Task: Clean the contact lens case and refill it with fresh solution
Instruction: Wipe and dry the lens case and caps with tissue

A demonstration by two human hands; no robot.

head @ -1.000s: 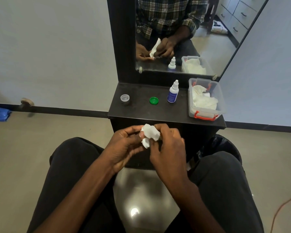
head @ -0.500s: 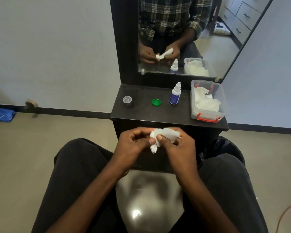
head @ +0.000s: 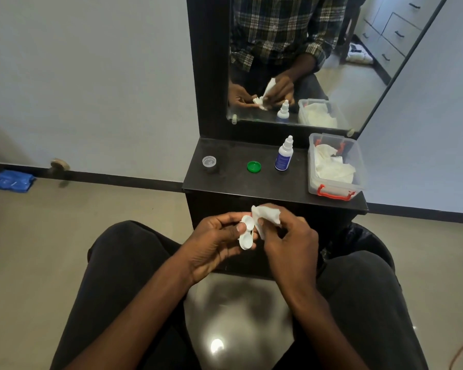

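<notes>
My left hand (head: 217,240) pinches a white contact lens case (head: 246,233) with both round wells facing up, held over my lap. Just to its right, my right hand (head: 289,236) grips a crumpled white tissue (head: 266,214) that touches the case's upper well. On the dark shelf (head: 235,182) stand a white solution bottle with a blue label (head: 284,156), a green cap (head: 254,166) and a clear cap (head: 209,161).
A clear plastic box with red latches (head: 336,166) holds white tissues at the shelf's right end. A mirror (head: 318,62) rises behind the shelf. My knees flank a shiny floor; a dark bin (head: 358,241) sits lower right.
The tissue has come off the case: it covered the case before, and now both wells show in my left hand while my right hand holds the tissue beside it.
</notes>
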